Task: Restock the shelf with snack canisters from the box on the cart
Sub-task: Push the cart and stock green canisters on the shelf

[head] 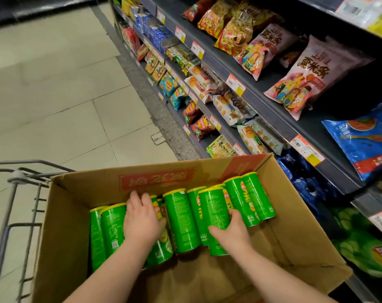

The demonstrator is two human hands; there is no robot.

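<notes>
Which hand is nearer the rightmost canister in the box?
Right. The right hand grips the raised canister a short way left of the rightmost canister. The left hand lies over a covered canister toward the left side of the box.

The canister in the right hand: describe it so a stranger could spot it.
Look in the cardboard box on the cart, where green canisters lie side by side. The held canister sits right of centre, atop its neighbours, the only one gripped by the right hand.
</notes>
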